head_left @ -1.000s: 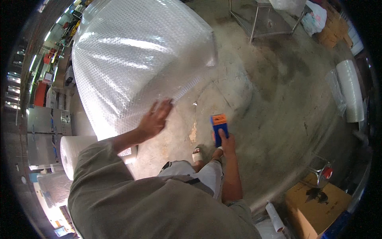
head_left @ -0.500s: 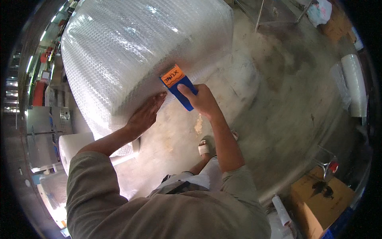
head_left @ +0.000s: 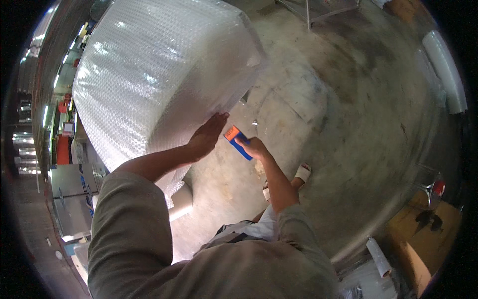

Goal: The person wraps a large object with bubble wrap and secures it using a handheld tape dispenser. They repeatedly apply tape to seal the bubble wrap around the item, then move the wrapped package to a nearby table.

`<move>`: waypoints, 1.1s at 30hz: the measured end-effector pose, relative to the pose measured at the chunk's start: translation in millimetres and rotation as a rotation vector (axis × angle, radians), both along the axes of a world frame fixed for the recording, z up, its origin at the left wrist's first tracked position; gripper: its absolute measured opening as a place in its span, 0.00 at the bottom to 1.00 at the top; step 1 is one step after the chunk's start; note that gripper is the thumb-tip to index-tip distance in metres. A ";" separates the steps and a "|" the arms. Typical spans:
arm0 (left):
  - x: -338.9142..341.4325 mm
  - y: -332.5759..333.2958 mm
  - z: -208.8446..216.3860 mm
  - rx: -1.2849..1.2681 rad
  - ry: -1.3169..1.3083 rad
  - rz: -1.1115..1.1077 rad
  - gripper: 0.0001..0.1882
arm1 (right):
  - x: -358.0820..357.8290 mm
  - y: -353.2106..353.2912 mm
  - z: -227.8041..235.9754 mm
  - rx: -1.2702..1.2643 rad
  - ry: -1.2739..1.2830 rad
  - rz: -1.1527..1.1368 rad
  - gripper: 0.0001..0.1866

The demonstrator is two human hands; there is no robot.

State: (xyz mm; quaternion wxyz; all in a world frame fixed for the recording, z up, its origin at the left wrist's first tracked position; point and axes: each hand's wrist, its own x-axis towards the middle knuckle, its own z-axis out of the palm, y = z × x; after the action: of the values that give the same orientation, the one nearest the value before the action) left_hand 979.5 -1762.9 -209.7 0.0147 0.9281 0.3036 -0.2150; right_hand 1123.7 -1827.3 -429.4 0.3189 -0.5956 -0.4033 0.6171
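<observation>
A large block-shaped bundle in clear bubble wrap fills the upper left. My left hand lies against its near side, low down, with fingers stretched out and nothing visible in them. Just right of it, my right hand grips a flat blue-and-orange hand tool; its exact kind I cannot make out. The tool's orange end points up and left toward the bundle, with a gap between them. The palm side of my left hand is hidden.
Concrete floor spreads to the right. A roll of clear wrap stands at the far right. Lower right are a cardboard box and a smaller film roll. A metal-legged frame stands at the top; metal cabinets line the left.
My right hand and the tool have dropped lower and away from the wrap. My left hand has slid right along the bundle's side. The whole view has shifted, and my feet have moved.
</observation>
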 end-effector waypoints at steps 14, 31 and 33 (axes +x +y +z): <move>-8.3 24.7 -92.9 0.917 0.655 -0.544 0.33 | -2.7 -141.3 -31.7 -0.708 0.308 -0.486 0.42; -237.8 -153.7 45.9 0.726 0.295 -0.083 0.35 | -49.9 -33.9 265.4 0.333 0.327 0.172 0.31; -238.9 -150.3 38.3 0.741 0.292 -0.063 0.35 | -72.6 -21.8 269.8 0.295 0.248 0.154 0.32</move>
State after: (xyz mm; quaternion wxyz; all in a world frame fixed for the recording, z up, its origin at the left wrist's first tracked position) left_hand 740.6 -1913.3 -171.4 -0.3713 0.8390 0.3309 -0.2210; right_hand 1051.2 -1849.2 -159.6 0.4019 -0.4291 -0.4914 0.6426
